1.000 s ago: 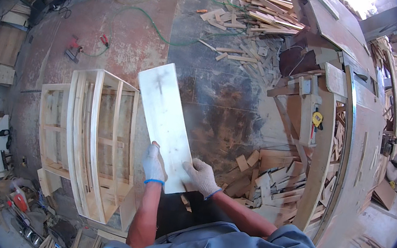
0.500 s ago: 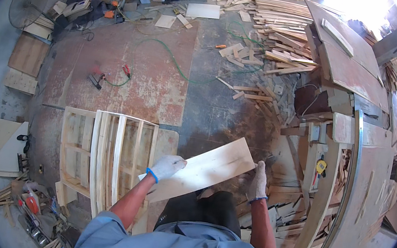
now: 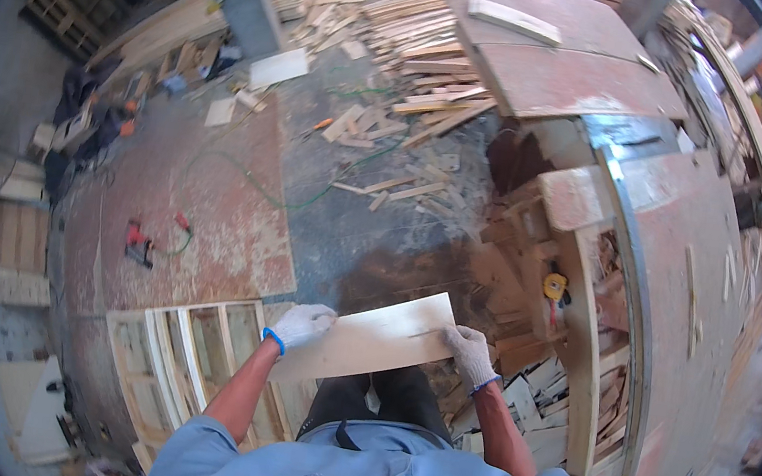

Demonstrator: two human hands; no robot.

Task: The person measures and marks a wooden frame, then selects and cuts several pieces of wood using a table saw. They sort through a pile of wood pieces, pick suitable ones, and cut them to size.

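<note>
A pale wooden board (image 3: 377, 342) is held up in front of my body, one hand at each end. My left hand (image 3: 304, 325), in a white knitted glove with a blue cuff, grips its left end. The right hand (image 3: 470, 351), gloved the same way, is closed on the right end with the thumb over the upper face. Left of the board, partly behind my left forearm, lies a wooden frame with slats (image 3: 182, 356).
A red nail gun (image 3: 139, 243) with a green air hose lies on the worn red floor sheet (image 3: 238, 229). Wood offcuts (image 3: 407, 188) are scattered ahead. At right, a workbench (image 3: 679, 239) carries a metal rail (image 3: 632, 271); a yellow tape measure (image 3: 556, 286) lies by its near-side timber.
My view has turned to the right. My right hand, earlier at the board's corner with fingers raised, now grips its end, and the board lies more level.
</note>
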